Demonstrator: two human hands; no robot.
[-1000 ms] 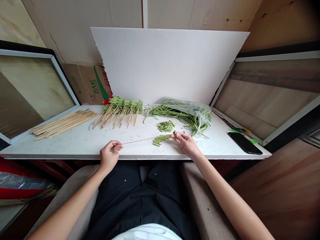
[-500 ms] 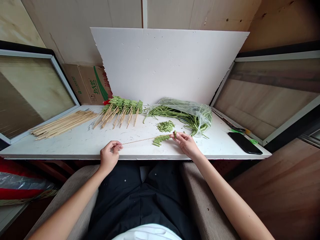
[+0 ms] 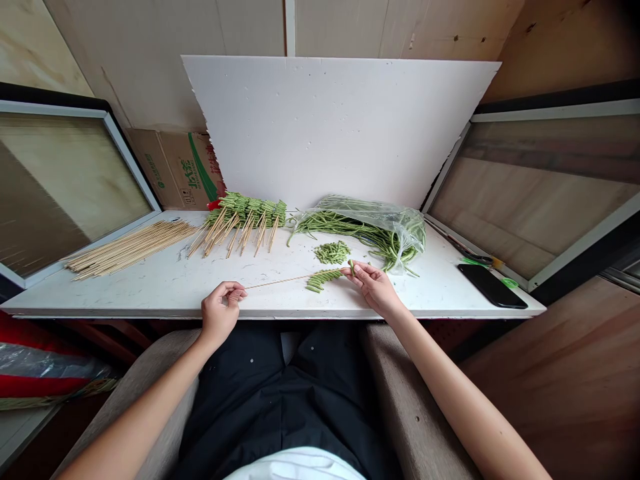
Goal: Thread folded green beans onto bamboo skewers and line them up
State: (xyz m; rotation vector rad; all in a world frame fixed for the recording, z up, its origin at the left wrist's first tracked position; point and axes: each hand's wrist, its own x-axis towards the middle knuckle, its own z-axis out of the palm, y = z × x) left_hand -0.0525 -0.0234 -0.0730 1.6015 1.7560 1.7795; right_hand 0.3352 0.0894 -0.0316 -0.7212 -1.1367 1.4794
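Observation:
My left hand (image 3: 221, 308) is closed on one end of a thin bamboo skewer (image 3: 280, 281), above the table's front edge. The skewer runs to the right, up to my right hand (image 3: 373, 287). Between the thumb and fingers of that hand is a short piece of green bean (image 3: 352, 268), at the skewer's far tip; whether the tip has pierced it is too small to tell. Cut bean pieces (image 3: 320, 283) lie in a row just under the skewer. Behind them sits a small heap of cut bean pieces (image 3: 332, 252).
Loose skewers (image 3: 133, 248) lie at the left. Bean-loaded skewers (image 3: 245, 217) are stacked at the back beside a cardboard box (image 3: 173, 167). Long beans (image 3: 345, 223) in a clear plastic bag (image 3: 413, 233) lie right of them. A phone (image 3: 491, 286) and scissors (image 3: 473, 255) are at the right.
Both hands hold nearly the same pose on the skewer and bean piece. The whole view has shifted very slightly; nothing else visibly differs.

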